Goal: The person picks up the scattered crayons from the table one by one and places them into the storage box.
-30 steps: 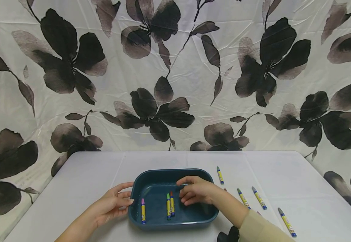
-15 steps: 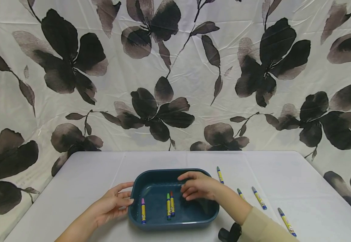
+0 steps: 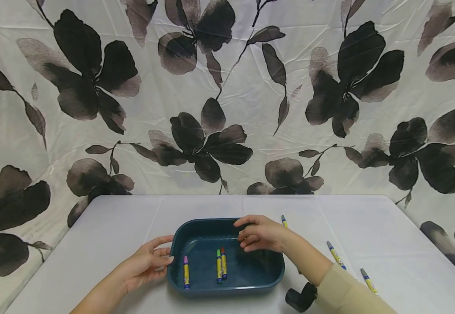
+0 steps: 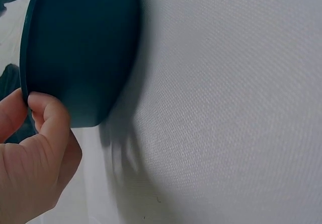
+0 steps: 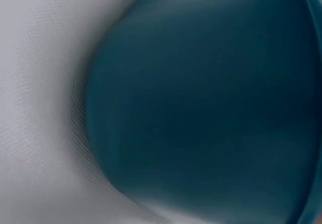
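A dark teal plastic tray point(image 3: 225, 290) stands on the white table. Inside it lie a pink-tipped crayon point(image 3: 186, 272), a green-tipped crayon point(image 3: 219, 267) and a red-tipped crayon point(image 3: 224, 264), the last two side by side. My left hand point(image 3: 146, 263) holds the tray's left end; in the left wrist view, its thumb and finger point(image 4: 48, 105) pinch the rim. Above the tray's far right part, my right hand point(image 3: 259, 234) hovers with loosely bent fingers and nothing visible in them. Only the tray's outer wall point(image 5: 201, 103) and the table show in the right wrist view.
Right of the tray, loose crayons lie on the table: one point(image 3: 284, 221) partly behind my right hand, another point(image 3: 336, 254) farther right, and a third point(image 3: 368, 280) partly covered by the sleeve. A black wrist device point(image 3: 301, 297) hangs below my right forearm. Floral cloth point(image 3: 227, 96) hangs behind.
My right hand has risen slightly toward the tray's far right rim, and its forearm now hides more of the loose crayons. My left hand and the crayons in the tray stay put.
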A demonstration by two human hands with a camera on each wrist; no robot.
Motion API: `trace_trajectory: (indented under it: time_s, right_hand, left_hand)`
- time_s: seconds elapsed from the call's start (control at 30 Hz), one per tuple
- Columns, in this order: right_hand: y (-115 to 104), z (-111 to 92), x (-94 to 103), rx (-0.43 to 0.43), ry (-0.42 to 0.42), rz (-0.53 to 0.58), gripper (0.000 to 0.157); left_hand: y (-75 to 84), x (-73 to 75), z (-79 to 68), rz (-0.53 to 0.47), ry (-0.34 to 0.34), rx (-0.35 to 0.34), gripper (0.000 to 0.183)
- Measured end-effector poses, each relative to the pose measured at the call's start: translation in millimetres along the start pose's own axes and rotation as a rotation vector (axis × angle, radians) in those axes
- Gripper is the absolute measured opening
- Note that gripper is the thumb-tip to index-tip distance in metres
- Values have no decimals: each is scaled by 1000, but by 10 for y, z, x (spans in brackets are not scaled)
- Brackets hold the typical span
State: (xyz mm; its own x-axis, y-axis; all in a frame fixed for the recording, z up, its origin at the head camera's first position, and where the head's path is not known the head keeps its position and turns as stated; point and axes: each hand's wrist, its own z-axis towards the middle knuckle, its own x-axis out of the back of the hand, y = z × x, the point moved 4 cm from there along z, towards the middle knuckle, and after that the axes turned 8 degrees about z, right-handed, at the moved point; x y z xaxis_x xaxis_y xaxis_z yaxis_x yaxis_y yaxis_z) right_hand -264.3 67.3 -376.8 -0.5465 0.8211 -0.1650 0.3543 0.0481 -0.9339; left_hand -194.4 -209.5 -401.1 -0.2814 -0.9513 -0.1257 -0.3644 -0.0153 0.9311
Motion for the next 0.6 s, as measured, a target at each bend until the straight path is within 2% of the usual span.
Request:
trace_trajectory:
  time_s: [0.6]
  right_hand:
    - [-183, -108, 179, 44, 27, 0, 45]
  left_hand:
    - [2, 4, -2, 27, 16, 2, 70]
